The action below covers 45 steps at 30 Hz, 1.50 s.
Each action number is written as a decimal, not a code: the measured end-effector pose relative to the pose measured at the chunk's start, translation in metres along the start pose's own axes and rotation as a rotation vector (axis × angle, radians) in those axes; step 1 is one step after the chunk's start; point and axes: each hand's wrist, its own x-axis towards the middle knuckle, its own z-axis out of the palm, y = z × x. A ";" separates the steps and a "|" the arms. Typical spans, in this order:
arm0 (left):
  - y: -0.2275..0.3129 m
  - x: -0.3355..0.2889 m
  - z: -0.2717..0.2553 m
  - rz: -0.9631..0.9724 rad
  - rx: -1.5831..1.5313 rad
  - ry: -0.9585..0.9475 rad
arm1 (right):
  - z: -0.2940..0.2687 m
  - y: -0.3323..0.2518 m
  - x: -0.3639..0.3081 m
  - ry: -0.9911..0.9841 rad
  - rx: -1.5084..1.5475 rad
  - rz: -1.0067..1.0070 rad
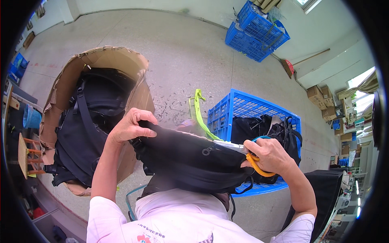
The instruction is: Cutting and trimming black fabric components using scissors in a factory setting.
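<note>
A black backpack [182, 152] lies across my lap, its upper edge stretched between my two hands. My left hand [131, 123] pinches the left end of that edge between thumb and fingers. My right hand [269, 156], at the other end, is closed round what look like scissors with an orange loop handle [259, 167]. A pale metallic part shows by its fingertips, against the bag's edge. A zipper pull [207, 151] hangs on the front panel. The lower side of the bag is hidden against my body.
On the left, a cardboard box [139, 97] holds black backpacks [91, 121]. A blue crate [231, 109] with more black bags [259, 127] stands at the right, a yellow-green strap [198, 109] by it. Blue crates [259, 34] are stacked farther off; dark scraps litter the floor.
</note>
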 end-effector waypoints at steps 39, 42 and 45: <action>-0.006 0.002 0.001 0.038 -0.003 -0.040 | -0.003 -0.016 0.049 -0.084 0.035 0.031; -0.008 0.001 0.001 0.052 0.002 -0.035 | 0.002 -0.014 0.053 -0.058 0.017 -0.020; -0.009 0.000 0.001 0.064 0.022 -0.027 | 0.009 -0.012 0.052 -0.084 0.061 -0.019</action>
